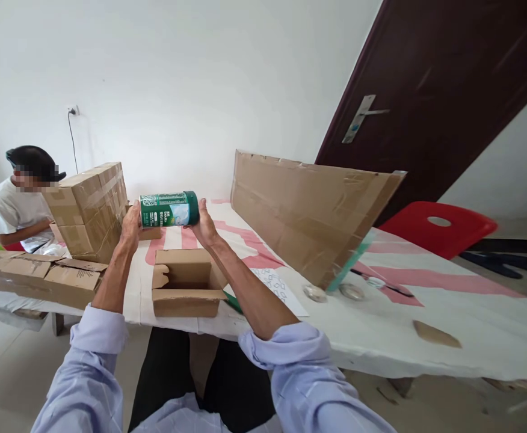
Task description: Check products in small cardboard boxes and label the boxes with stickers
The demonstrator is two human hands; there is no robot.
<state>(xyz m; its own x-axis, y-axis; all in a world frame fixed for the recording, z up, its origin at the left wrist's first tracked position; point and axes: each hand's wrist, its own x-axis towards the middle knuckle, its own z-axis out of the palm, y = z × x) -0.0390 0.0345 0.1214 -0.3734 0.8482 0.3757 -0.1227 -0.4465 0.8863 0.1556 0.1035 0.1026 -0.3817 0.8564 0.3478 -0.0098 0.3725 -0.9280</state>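
Grip of left hand (131, 227) and right hand (205, 226) holds green cylindrical canister (166, 209). Brown open-topped cardboard box (185, 305) at its six o'clock

The counter (372, 325) is bearing an open carton (184, 304) at its near edge and, farther right, a cardboard scrap (437, 335).

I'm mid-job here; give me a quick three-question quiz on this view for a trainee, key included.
1. How is the green printed cylindrical canister oriented? (a) upright (b) on its side (c) upside down
2. True or false: the open brown cardboard box stands on the floor.
3. Which hand is at the canister's dark green end?

Key:
1. b
2. False; it stands on the white-and-pink covered table.
3. The right hand; the left hand is at the other end.
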